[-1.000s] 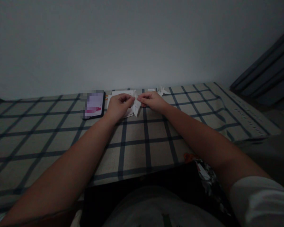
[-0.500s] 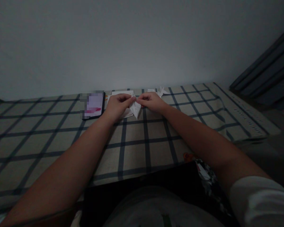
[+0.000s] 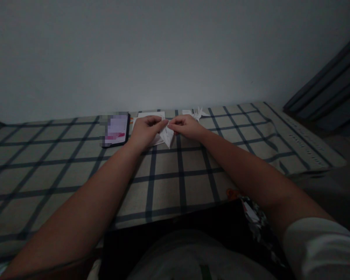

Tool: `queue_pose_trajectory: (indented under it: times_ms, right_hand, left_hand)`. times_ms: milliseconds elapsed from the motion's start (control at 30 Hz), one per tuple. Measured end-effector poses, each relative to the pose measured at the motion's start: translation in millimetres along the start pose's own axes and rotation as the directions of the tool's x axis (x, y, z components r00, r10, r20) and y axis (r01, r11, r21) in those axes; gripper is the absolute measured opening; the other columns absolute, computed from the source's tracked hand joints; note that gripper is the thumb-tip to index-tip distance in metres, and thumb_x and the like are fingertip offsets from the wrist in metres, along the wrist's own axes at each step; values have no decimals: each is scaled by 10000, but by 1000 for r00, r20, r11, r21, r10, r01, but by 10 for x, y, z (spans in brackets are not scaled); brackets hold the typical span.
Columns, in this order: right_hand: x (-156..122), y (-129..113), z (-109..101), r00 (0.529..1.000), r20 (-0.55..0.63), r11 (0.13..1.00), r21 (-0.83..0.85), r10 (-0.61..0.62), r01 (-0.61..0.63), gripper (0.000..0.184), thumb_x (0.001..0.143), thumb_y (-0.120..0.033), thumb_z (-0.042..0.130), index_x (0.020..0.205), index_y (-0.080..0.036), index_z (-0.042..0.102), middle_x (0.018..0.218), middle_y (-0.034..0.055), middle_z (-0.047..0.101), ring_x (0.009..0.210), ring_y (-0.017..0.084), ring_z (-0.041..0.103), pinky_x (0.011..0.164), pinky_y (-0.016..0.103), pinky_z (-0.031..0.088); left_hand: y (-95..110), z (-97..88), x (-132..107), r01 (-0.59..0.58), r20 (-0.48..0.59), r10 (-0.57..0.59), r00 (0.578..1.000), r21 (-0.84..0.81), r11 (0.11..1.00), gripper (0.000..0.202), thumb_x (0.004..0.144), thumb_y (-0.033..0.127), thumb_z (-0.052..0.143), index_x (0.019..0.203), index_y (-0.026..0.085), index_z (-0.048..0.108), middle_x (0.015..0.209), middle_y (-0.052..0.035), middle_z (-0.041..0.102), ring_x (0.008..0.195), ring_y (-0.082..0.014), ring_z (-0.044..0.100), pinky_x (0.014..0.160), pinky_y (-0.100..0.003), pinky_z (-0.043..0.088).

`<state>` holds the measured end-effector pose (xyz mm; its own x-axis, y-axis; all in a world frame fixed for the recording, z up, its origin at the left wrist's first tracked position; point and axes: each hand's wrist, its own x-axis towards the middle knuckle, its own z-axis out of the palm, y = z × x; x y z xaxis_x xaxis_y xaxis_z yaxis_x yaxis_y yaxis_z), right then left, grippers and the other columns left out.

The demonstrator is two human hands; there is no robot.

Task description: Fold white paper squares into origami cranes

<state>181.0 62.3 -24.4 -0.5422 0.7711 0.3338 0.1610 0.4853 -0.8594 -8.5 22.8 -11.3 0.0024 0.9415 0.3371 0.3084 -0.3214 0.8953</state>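
Note:
A folded piece of white paper (image 3: 167,137) hangs between my two hands, its pointed end toward me. My left hand (image 3: 147,130) pinches its upper left part between thumb and fingers. From the other side my right hand (image 3: 186,126) grips its upper right edge with thumb and forefinger. The upper part of the folded paper is hidden by my fingertips. Flat white paper sheets (image 3: 151,114) lie under and behind my left hand. Just beyond my right hand rests a white folded paper figure (image 3: 198,113) with thin upright points.
A phone (image 3: 116,130) with a lit, partly blurred screen lies left of my left hand. The checked tablecloth (image 3: 166,186) covers the table up to the pale wall (image 3: 175,54). A dark curtain (image 3: 332,77) hangs at the right.
The folded paper has tilted slightly and its tip sits a little lower. My right fingers have shifted slightly along its upper edge. Both hands keep hold.

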Motion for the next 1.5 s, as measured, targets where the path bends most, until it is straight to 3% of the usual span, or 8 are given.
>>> queue_pose_trajectory:
  times_ms: [400, 733, 967, 1167, 1367, 1500]
  right_hand:
    - [3, -5, -5, 1000, 10, 1000, -22, -14, 14, 299, 837, -441, 609, 742, -158, 624, 651, -4, 581, 661, 125, 525, 634, 257, 401]
    - [-8, -34, 2, 1000, -12, 999, -52, -10, 10, 247, 807, -389, 616, 718, -159, 627, 676, 2, 586, 688, 129, 513, 653, 261, 400]
    - [7, 25, -1, 997, -19, 990, -123, -76, 73, 240, 811, -383, 606, 766, -152, 654, 713, 14, 617, 697, 134, 530, 652, 262, 396]
    - [1, 10, 14, 998, 6, 983, -176, -59, 59, 172, 802, -317, 596, 773, -157, 651, 713, 14, 618, 695, 139, 533, 650, 261, 396]
    - [-17, -38, 2, 999, 9, 979, -195, -52, 53, 167, 796, -304, 593, 769, -149, 651, 711, 18, 622, 680, 135, 520, 639, 261, 388]
    - [-14, -10, -4, 998, -11, 979, -193, -64, 61, 198, 804, -332, 594, 781, -146, 658, 710, 17, 620, 675, 132, 509, 643, 262, 390]
  left_hand:
    - [15, 7, -6, 6, -26, -6, 1000, -6, 1000, 303, 699, 456, 783, 775, 165, 750, 679, -27, 689, 623, -145, 571, 586, -258, 439]
    - [-7, -6, 14, -42, -73, 49, 996, 86, 995, 296, 738, 442, 774, 860, 173, 771, 855, -74, 771, 795, -192, 676, 712, -282, 522]
    - [16, 2, 5, -65, -92, 77, 993, 132, 989, 214, 774, 380, 737, 830, 176, 770, 836, -59, 770, 813, -190, 684, 752, -279, 521]
    - [-9, -2, 11, -43, -99, 60, 993, 166, 985, 189, 787, 336, 674, 827, 183, 775, 801, -57, 760, 785, -197, 683, 699, -269, 516]
    - [63, -16, 16, 28, -140, -12, 990, 111, 993, 239, 839, 359, 621, 766, 163, 738, 673, -31, 698, 634, -159, 631, 610, -245, 495]
    - [36, -19, 32, 4, -104, 2, 995, 63, 998, 277, 840, 416, 643, 817, 159, 745, 775, -45, 733, 684, -154, 639, 633, -242, 506]
